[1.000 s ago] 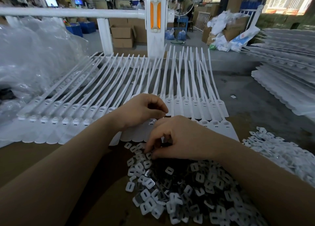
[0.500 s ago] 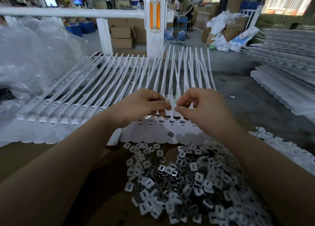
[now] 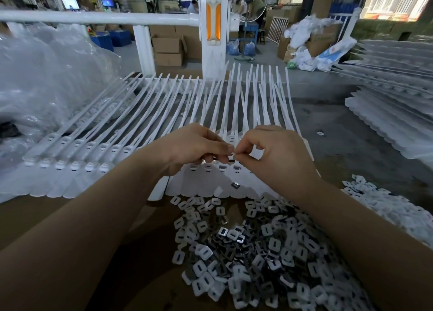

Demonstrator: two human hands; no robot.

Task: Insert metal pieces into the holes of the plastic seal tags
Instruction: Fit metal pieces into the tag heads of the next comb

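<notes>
- White plastic seal tags (image 3: 208, 170) with long thin tails lie fanned in a row across the brown cardboard counter (image 3: 28, 219), their flat heads toward its near edge.
- Our left hand (image 3: 187, 150) is curled, thumb and fingertips pinched just above the heads of the middle tags; our right hand (image 3: 271, 156) pinches a small metal piece (image 3: 232, 161) where the two hands meet, though it is too small to see clearly.
- We judge this to be the seating step: line the piece up square with the slot in a head, steady the tag with the left fingers, then press it flat.
- Small flat metal pieces (image 3: 255, 256), rounded squares with a slot in the middle, lie heaped at the counter's near edge, some shiny, some dark.
- One loose piece (image 3: 235, 185) rests on the tags' flat ends.
- Clear crinkled plastic sheeting (image 3: 46, 81) bulges along the counter's left edge.
</notes>
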